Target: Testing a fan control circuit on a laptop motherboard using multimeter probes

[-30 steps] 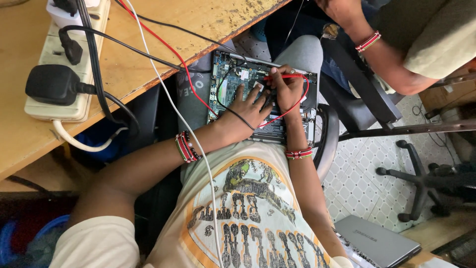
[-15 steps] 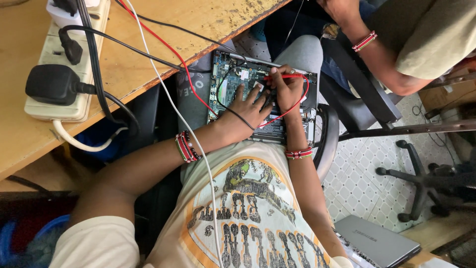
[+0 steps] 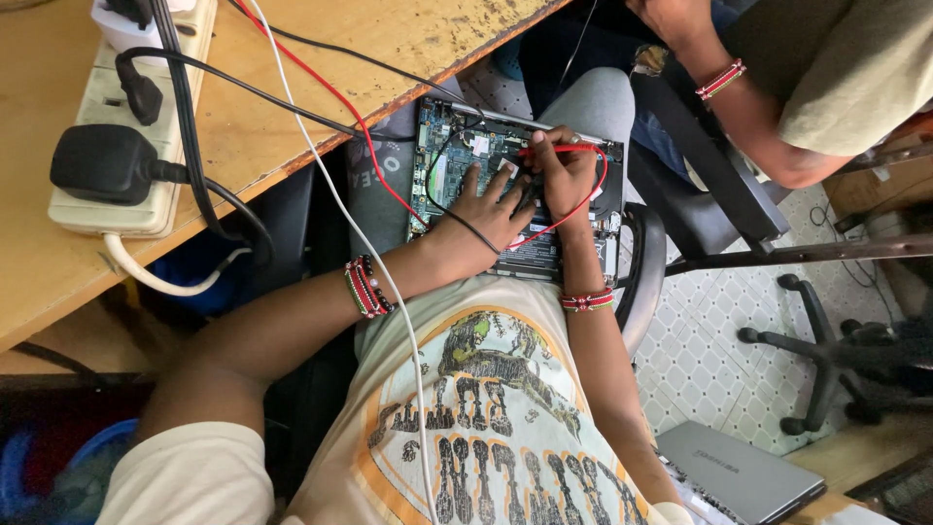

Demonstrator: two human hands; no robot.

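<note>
Opened laptop [image 3: 457, 156] with bared green board, left hand [image 3: 486, 209] spread flat, right hand [image 3: 564, 175] pinching red probe [image 3: 559, 150]

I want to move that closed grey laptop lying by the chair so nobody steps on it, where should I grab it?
Take the closed grey laptop by its two long edges, coming straight down from above. It lies flat with the lid shut and nothing on top, so both edges are free. The near corner runs under papers at the picture's lower edge, so I would grip nearer the middle, towards the black office chair's base.
</note>
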